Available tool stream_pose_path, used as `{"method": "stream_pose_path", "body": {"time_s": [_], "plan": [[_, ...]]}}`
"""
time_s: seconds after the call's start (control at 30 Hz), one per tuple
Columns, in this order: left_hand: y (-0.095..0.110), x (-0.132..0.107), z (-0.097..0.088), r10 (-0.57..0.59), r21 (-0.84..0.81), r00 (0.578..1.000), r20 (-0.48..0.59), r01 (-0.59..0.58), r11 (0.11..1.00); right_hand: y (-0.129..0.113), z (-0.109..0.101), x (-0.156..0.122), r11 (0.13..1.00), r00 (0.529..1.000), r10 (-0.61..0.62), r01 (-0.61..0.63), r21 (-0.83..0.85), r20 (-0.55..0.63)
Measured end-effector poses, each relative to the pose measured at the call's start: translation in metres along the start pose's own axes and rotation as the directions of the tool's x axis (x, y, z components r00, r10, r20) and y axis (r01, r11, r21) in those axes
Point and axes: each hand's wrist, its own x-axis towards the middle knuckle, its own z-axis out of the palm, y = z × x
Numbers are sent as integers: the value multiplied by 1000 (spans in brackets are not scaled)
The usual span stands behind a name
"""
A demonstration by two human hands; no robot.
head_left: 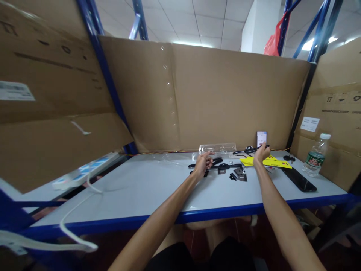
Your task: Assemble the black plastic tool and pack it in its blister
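Grey workbench, black parts between left hand and right hand

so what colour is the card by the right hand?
Yellow card, small red mark near its right end, beside the right hand. Head view.

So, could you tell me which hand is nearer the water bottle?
Right. The right hand sits over the yellow card, left of the water bottle; the left hand is farther left, among the black parts.

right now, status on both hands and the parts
Left hand at black parts, by clear bag. Right hand at small card, over yellow sheet. Phone, bottle off right.
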Motion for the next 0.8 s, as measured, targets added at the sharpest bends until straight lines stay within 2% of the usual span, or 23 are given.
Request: {"method": "stream_pose_path", "body": {"time_s": [0.07, 0.13, 0.3, 0.4, 0.47, 0.5, 0.57, 0.63, 0.7, 0.8], "plan": [[0, 0, 1, -9, 20, 1000, -11, 10, 1000, 3, -8, 10, 989, 999, -5, -2, -148, -51], [0, -1, 1, -22, 35, 1000, -7, 22, 999, 9, -11, 14, 973, 1000, 4, -11, -230, -28], [-2, 1, -1, -4, 30, 1000, 5, 4, 1000, 25, -7, 12, 967, 997, 24, -5, -256, 73], [-2, 1, 1, 54, 204, 998, -39, -45, 978, 30, -1, 10, 972, 991, 56, -26, -232, 122], [-2, 0, 2, 130, 354, 989, -76, -95, 930, 32, 2, 9, 976, 987, 89, -59, -210, 137], [-2, -1, 1, 185, 421, 979, -87, -132, 897, 33, 3, 9, 977, 984, 106, -76, -200, 142], [-1, -4, -1, 332, 610, 941, -58, -230, 758, 35, 5, 9, 977, 980, 132, -103, -186, 151], [2, -6, -7, 447, 804, 895, 16, -277, 526, 36, 7, 9, 978, 978, 142, -113, -177, 156], [9, -6, -15, 496, 908, 868, 39, -238, 346, 37, 7, 10, 979, 977, 142, -114, -170, 159], [25, -3, -36, 571, 972, 820, -45, -95, 213, 39, 7, 12, 981, 978, 121, -91, -171, 172]]}}
